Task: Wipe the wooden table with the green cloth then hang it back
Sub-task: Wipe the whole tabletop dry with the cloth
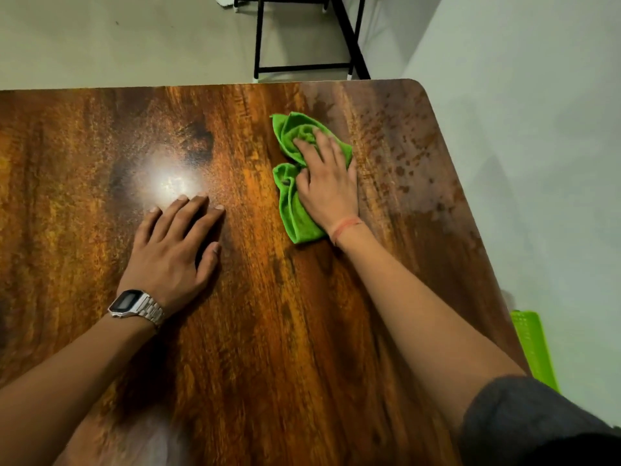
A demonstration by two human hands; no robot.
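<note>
So on my feed the right hand (327,186) has its fingers (311,154) stretched fairly straight and slightly spread, pressing flat down on the green cloth (295,210), not really gripping it, more like pinning it with the palm. The cloth is bunched and crumpled under that hand, with folds sticking out past the fingertips and a longer tail trailing back beside the wrist, where there's a thin orange thread bracelet (346,227). Everything sits on the wooden table (268,331), and the cloth is toward the table's far right corner, lying on the surface. Just right of the cloth the tabletop looks blotchy, with a speckled, hazy patch (410,156) running along that edge, can't tell if it's wet or dusty. The left hand (174,247) is well left of the cloth, fingers straight and together, palm flat on the bare wood, holding nothing, silver digital watch (134,304) on the wrist. A bright light glare (168,183) sits just past its fingertips. Beyond the table's far edge there's a black metal frame (302,38) on the floor, and something bright green and plastic (534,348) peeks out by the near right edge.
</note>
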